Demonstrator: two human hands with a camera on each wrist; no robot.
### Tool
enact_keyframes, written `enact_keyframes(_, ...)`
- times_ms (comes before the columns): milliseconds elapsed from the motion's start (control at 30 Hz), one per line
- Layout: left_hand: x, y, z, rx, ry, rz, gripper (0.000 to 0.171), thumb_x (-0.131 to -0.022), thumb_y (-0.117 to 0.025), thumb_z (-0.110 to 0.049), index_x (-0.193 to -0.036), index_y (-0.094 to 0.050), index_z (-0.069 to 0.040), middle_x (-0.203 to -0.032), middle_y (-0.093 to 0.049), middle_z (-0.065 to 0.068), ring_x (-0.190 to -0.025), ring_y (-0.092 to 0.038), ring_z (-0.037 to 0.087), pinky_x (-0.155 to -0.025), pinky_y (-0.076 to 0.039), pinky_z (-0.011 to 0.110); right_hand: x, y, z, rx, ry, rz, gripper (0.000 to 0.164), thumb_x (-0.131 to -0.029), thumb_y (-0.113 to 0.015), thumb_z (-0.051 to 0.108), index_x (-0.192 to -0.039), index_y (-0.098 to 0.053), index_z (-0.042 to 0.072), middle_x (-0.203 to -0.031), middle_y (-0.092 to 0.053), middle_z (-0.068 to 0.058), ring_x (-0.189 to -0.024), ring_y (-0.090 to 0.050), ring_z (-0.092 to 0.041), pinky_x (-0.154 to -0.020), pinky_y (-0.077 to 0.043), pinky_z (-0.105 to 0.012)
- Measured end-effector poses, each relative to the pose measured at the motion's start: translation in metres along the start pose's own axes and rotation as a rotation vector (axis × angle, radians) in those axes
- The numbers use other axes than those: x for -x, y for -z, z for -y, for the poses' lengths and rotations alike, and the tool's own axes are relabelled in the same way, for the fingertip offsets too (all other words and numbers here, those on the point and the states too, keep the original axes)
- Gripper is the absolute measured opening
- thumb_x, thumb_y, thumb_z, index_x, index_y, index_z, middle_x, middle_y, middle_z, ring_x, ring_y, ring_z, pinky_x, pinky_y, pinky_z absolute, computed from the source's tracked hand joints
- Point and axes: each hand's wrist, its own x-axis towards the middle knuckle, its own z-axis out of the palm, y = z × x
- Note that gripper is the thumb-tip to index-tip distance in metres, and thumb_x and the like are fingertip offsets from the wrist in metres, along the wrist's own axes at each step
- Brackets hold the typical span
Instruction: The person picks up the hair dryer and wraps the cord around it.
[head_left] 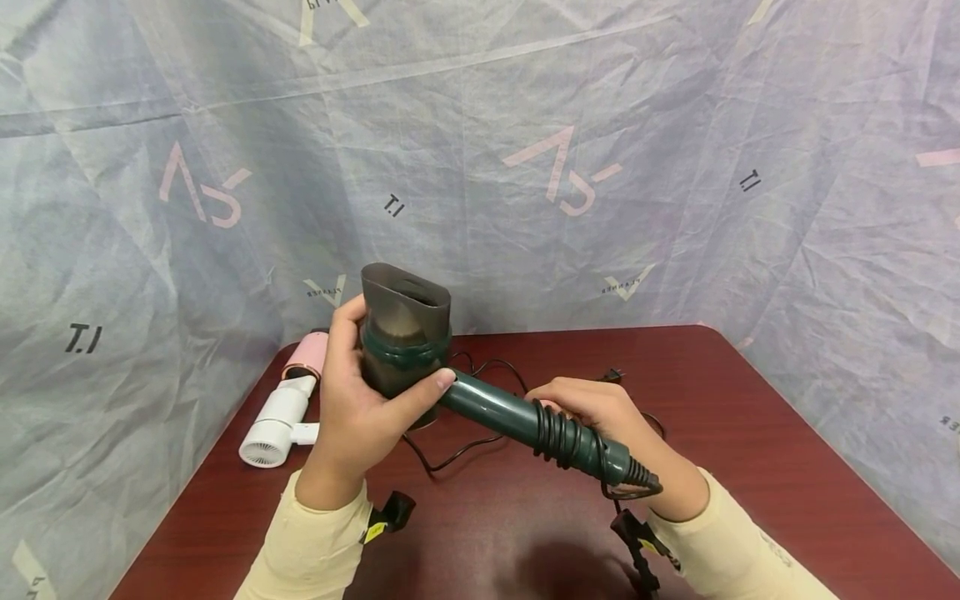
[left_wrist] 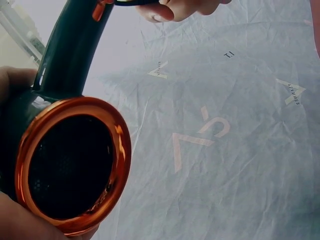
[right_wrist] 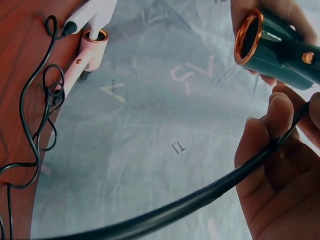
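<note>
A dark green hair dryer (head_left: 495,404) is held up over the table. My left hand (head_left: 360,417) grips its head, thumb at the base of the handle. A smoky grey nozzle (head_left: 401,315) points upward from the head. The copper ring (left_wrist: 121,145) around the opposite opening shows in the left wrist view. Several turns of black cord (head_left: 557,435) are wound round the handle. Beside the handle, my right hand (head_left: 630,425) pinches the cord (right_wrist: 200,197) between thumb and fingers, most clearly in the right wrist view.
A white hair dryer (head_left: 277,417) and a pink one (head_left: 309,354) lie at the left of the dark red table (head_left: 750,467). Loose black cord (head_left: 450,460) trails behind the held dryer. A plug (head_left: 613,375) lies toward the back. Grey printed cloth (head_left: 465,167) hangs around the table.
</note>
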Motion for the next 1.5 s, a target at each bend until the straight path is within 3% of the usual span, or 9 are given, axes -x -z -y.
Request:
enact_keyframes(300,0.001,-0.001,0.001,-0.014,0.011,-0.049,0.081,-0.073,-0.082,0.009,-0.143,-0.043,0.003,-0.122,-0.061,0.019,-0.103,-0.063,0.028,-0.089,-0.056,0.032,0.002,-0.014,-0.009,-0.237,0.139,-0.097,0.013,-0.106,-0.053,0.008,-0.098,-0.063,0.011,-0.084,-0.060,0.003,-0.074,-0.056,-0.006,-0.069,-0.050,-0.021)
enact_keyframes(433,0.002,-0.002,-0.001,-0.025,0.040,-0.081,0.081,-0.074,-0.083,0.008,-0.144,-0.044,0.000,-0.125,-0.060,0.019,-0.104,-0.063,0.029,-0.089,-0.056,0.032,0.009,-0.022,-0.011,-0.760,-0.026,-0.089,0.026,-0.109,-0.047,0.007,-0.092,-0.064,0.015,-0.088,-0.065,0.004,-0.082,-0.060,-0.008,-0.077,-0.052,-0.024)
enact_keyframes(500,0.001,-0.004,-0.004,-0.029,0.051,-0.094,0.081,-0.074,-0.083,0.009,-0.144,-0.044,-0.001,-0.126,-0.059,0.019,-0.105,-0.063,0.030,-0.090,-0.056,0.032,0.014,-0.022,-0.010,-0.810,-0.169,-0.109,0.027,-0.108,-0.049,0.005,-0.093,-0.067,0.018,-0.088,-0.067,0.008,-0.080,-0.062,-0.006,-0.072,-0.053,-0.025)
enact_keyframes(600,-0.001,-0.007,-0.012,-0.030,0.063,-0.109,0.079,-0.075,-0.081,0.010,-0.144,-0.044,0.000,-0.126,-0.058,0.019,-0.106,-0.062,0.030,-0.090,-0.056,0.032,0.019,-0.019,-0.004,-0.458,-0.288,-0.053,0.025,-0.107,-0.053,0.007,-0.093,-0.066,0.022,-0.084,-0.064,0.015,-0.073,-0.059,0.001,-0.064,-0.052,-0.021)
enact_keyframes(667,-0.002,-0.009,-0.016,-0.031,0.071,-0.119,0.077,-0.076,-0.080,0.011,-0.143,-0.044,0.001,-0.126,-0.058,0.019,-0.108,-0.062,0.029,-0.091,-0.056,0.031,0.020,-0.017,-0.002,-0.050,-0.184,0.003,0.020,-0.109,-0.051,0.012,-0.098,-0.067,0.018,-0.083,-0.061,0.014,-0.071,-0.055,0.001,-0.061,-0.049,-0.020)
enact_keyframes(767,-0.003,-0.012,-0.021,-0.038,0.084,-0.141,0.077,-0.076,-0.080,0.012,-0.142,-0.044,0.002,-0.126,-0.058,0.019,-0.108,-0.062,0.028,-0.091,-0.055,0.030,0.020,-0.016,0.000,0.229,-0.051,0.033,0.018,-0.111,-0.048,0.020,-0.110,-0.065,0.014,-0.084,-0.057,0.009,-0.073,-0.051,-0.001,-0.066,-0.046,-0.015)
enact_keyframes(1000,-0.004,-0.014,-0.023,-0.061,0.094,-0.187,0.075,-0.076,-0.081,0.012,-0.141,-0.045,0.002,-0.123,-0.058,0.017,-0.105,-0.062,0.026,-0.089,-0.055,0.029,0.010,-0.019,0.006,-0.021,-0.215,0.022,0.027,-0.104,-0.059,0.006,-0.125,-0.066,0.021,-0.110,-0.069,0.010,-0.076,-0.057,-0.005,-0.069,-0.052,-0.021)
enact_keyframes(1200,-0.004,-0.014,-0.022,-0.092,0.073,-0.225,0.074,-0.075,-0.082,0.011,-0.140,-0.046,0.003,-0.123,-0.058,0.016,-0.106,-0.061,0.026,-0.090,-0.055,0.029,0.008,-0.022,0.009,0.088,-0.196,0.054,0.020,-0.105,-0.060,0.012,-0.119,-0.067,0.024,-0.118,-0.067,0.013,-0.089,-0.058,-0.001,-0.078,-0.051,-0.020)
enact_keyframes(1500,-0.006,-0.009,-0.019,-0.077,0.110,-0.303,0.076,-0.074,-0.083,0.011,-0.140,-0.047,-0.001,-0.126,-0.058,0.016,-0.106,-0.062,0.027,-0.088,-0.056,0.028,0.008,-0.024,0.015,0.123,-0.124,0.062,0.022,-0.104,-0.061,0.011,-0.121,-0.067,0.023,-0.083,-0.056,0.016,-0.069,-0.046,0.007,-0.066,-0.042,-0.009)
